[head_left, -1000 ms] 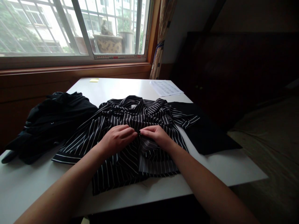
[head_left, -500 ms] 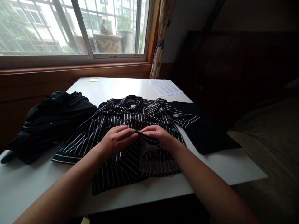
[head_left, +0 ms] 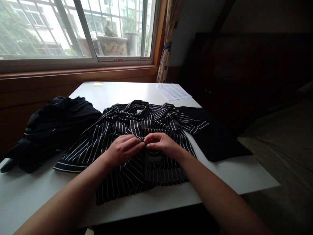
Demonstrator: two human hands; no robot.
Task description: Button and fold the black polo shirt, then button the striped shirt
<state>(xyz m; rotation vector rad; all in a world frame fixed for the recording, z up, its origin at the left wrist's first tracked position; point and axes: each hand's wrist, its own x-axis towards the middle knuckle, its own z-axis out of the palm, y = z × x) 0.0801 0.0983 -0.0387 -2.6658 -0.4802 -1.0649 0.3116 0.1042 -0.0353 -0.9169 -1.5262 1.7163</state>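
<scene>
A black shirt with white stripes [head_left: 117,181] lies spread on a white table [head_left: 176,195], its collar toward the window and its sleeves out to both sides. Over the middle of its front, my left hand [head_left: 124,148] is closed, fingertips pinching the edge of the shirt front. My right hand [head_left: 163,145] meets it there, thumb and forefinger pinched on the same edge. Whether a button sits between the fingertips is too small to tell. A dark button shows on the shirt just above my hands.
To the left lies a heap of black clothing [head_left: 61,127]. A flat black cloth [head_left: 215,140] is at the right, partly under a striped sleeve. Printed sheets [head_left: 173,92] and a yellow note [head_left: 97,84] lie at the table's far end, below the window [head_left: 114,29].
Both hands have come slightly lower and nearer to me, still pinching the shirt front. The right fingers are more curled, and more of the front above the hands now shows.
</scene>
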